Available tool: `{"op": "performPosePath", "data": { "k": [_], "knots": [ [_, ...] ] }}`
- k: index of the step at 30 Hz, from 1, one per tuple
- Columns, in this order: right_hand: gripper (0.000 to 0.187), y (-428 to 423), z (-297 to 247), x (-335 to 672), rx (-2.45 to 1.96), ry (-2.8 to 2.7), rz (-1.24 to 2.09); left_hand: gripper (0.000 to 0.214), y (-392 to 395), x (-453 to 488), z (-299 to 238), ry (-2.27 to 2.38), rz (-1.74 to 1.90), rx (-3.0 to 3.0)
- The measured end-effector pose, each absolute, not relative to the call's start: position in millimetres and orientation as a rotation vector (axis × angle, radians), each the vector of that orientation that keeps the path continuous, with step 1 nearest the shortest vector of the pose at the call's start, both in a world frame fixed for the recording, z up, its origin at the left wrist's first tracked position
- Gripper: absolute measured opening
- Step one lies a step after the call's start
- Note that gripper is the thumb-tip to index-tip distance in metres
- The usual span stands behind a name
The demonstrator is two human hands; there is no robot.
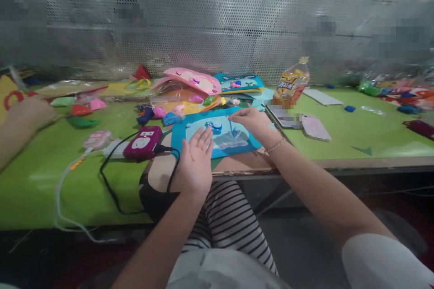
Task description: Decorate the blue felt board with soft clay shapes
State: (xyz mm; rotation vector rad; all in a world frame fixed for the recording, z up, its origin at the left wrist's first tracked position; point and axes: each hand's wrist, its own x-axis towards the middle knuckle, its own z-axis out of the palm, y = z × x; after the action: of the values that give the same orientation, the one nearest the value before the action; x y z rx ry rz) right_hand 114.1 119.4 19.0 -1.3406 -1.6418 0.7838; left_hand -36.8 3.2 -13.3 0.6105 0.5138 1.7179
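A blue felt sheet [249, 143] lies at the near edge of the green table, with a small blue animal figure [213, 125] and a pale translucent patch [233, 137] on it. My left hand [195, 162] rests flat on the sheet's left part, fingers stretched out and together. My right hand [249, 119] hovers over the sheet's upper right, fingers pinched on a thin blue strip [230, 125] that I can barely make out.
A purple power bank [142, 142] with black cable lies left of the sheet. Felt pieces and pink and blue felt boards [191, 80] pile behind. A bottle [291, 85] and a phone [315, 127] sit to the right. Another person's arm [20, 122] reaches in at left.
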Motion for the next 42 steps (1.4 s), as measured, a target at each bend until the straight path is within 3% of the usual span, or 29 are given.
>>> {"op": "performPosePath", "data": {
  "k": [27,42],
  "knots": [
    [0.041,110.6,12.8,119.9,-1.393,-1.706,0.754,0.052,2.1,-42.9,-20.1,0.542,1.712,0.634],
    [0.034,114.7,6.2,119.1,-1.418,-1.762,0.719,0.056,1.7,-43.2,-21.1,0.632,1.700,0.770]
  ]
}}
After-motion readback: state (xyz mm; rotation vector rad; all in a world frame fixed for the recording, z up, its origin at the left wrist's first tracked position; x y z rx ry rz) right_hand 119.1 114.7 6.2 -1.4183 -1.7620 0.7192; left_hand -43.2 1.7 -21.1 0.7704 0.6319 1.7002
